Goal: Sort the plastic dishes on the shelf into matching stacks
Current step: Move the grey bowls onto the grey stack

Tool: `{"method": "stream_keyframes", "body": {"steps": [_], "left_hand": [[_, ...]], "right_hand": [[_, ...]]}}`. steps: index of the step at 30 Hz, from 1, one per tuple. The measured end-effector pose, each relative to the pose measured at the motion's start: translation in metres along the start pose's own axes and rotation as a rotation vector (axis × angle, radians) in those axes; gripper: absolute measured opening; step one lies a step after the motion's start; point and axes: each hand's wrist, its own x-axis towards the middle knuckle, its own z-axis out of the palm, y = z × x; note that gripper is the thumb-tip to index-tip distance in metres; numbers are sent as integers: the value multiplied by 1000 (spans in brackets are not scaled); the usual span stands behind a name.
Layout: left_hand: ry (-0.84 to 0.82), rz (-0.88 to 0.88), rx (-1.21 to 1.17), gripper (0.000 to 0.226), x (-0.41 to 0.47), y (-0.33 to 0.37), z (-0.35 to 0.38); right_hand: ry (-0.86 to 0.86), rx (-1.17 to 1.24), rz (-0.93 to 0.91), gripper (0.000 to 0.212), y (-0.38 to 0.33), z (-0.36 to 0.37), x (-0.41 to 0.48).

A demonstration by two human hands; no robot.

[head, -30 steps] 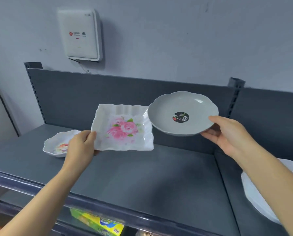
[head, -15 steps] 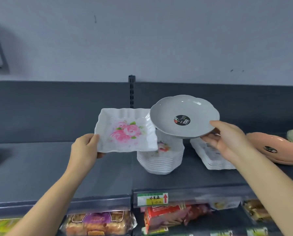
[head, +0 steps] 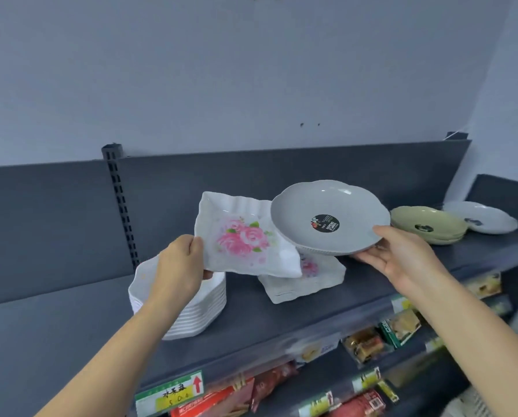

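My left hand grips the left edge of a white square plate with pink roses, held tilted above the shelf. My right hand holds a round grey plate with a black sticker by its right rim. Under my left hand stands a stack of white scalloped bowls. A stack of white square rose plates lies below the two held dishes. Farther right sit a short stack of green plates and a pale grey plate.
The dark shelf has a back panel and a slotted upright post at left. Packaged snacks fill the lower shelves, with a green price tag on the front rail. Bare shelf surface lies to the left of the bowls.
The view has swung right along the shelf. Both hands carried their plates along, and the green and pale grey plates have come into sight at the right.
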Motion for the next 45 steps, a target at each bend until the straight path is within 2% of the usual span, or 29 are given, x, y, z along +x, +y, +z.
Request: {"method": "stream_keyframes", "body": {"steps": [2, 8, 14, 16, 19, 23, 27, 32, 34, 36, 38, 40, 42, 45], "left_hand": [[-83, 13, -11, 30, 9, 10, 32], [-225, -42, 75, 29, 28, 7, 113], [-261, -125, 149, 22, 41, -6, 140], [-297, -106, 184, 27, 39, -5, 140], [-334, -14, 346, 19, 42, -4, 138], [-442, -23, 621, 7, 48, 3, 127], [-431, 120, 865, 37, 55, 7, 122], [-384, 321, 702, 51, 70, 22, 144], [-407, 334, 505, 55, 76, 35, 160], [-441, 291, 212, 60, 79, 55, 179], [-560, 172, -22, 64, 79, 74, 201], [-667, 49, -196, 54, 82, 85, 227], [-693, -28, -313, 36, 88, 90, 252], [-727, -14, -314, 44, 95, 99, 287]], "right_hand": [[25, 0, -3, 15, -8, -11, 9], [136, 8, -24, 18, -19, -37, 43], [166, 17, 1, 17, -4, -43, 70], [156, 20, 13, 19, 3, -42, 76], [162, 22, 22, 27, 11, -39, 83], [178, 33, 19, 26, 16, -33, 89], [189, 20, 8, 20, 16, -32, 96], [216, -12, -15, 17, 9, -39, 105], [235, -31, -31, 17, 6, -47, 107], [245, -52, -40, 17, 2, -56, 109], [236, -78, -35, 15, -2, -67, 110], [212, -108, -33, 12, -8, -80, 112], [189, -116, -40, 14, -14, -95, 116], [176, -139, -56, 16, -24, -121, 129]]}}
